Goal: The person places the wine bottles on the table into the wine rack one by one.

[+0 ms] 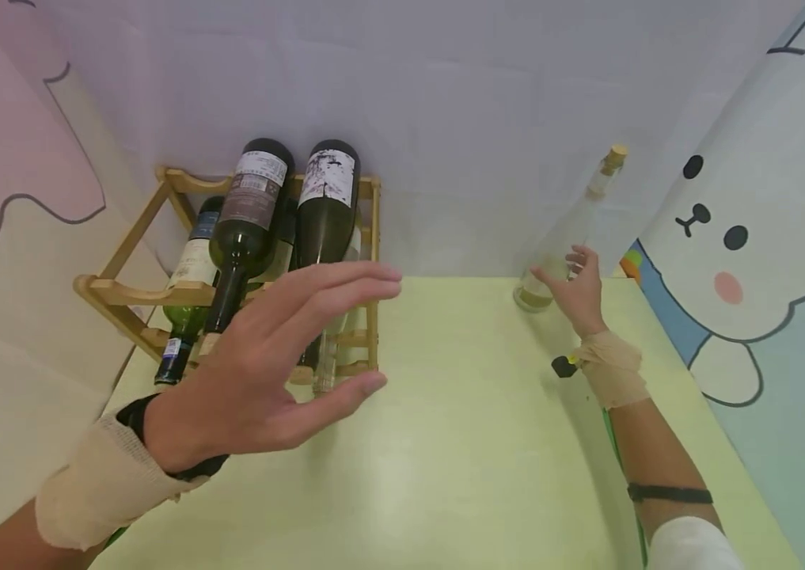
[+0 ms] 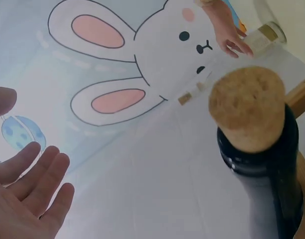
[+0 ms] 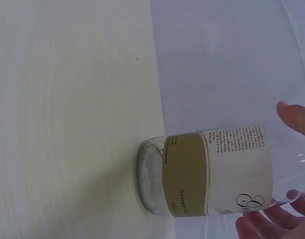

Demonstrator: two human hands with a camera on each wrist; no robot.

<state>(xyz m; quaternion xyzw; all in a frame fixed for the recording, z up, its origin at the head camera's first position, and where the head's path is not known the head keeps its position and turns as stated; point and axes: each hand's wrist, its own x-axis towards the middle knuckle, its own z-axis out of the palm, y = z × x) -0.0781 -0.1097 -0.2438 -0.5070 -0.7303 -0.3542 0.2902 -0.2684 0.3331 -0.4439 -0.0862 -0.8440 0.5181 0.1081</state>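
A clear glass bottle [image 1: 564,241] with a cork and a two-tone label [image 3: 217,172] stands at the table's back edge. My right hand [image 1: 576,286] is at its lower half, thumb and loosely bent fingers on opposite sides; the thumb tip sticks out past the glass in the right wrist view. My left hand [image 1: 267,356] hovers in front of a wooden wine rack [image 1: 142,297], fingers extended, thumb apart, nothing held. Beside it in the left wrist view is a dark bottle's neck [image 2: 261,184] topped by a cork [image 2: 249,107].
The rack holds several bottles neck-down toward me, among them a dark wine bottle [image 1: 248,214], one with a torn white label [image 1: 328,178] and a green one [image 1: 191,261]. A small black object [image 1: 563,366] appears by my right wrist. Cartoon-printed cloth [image 1: 730,261] hangs around the pale table [image 1: 438,443].
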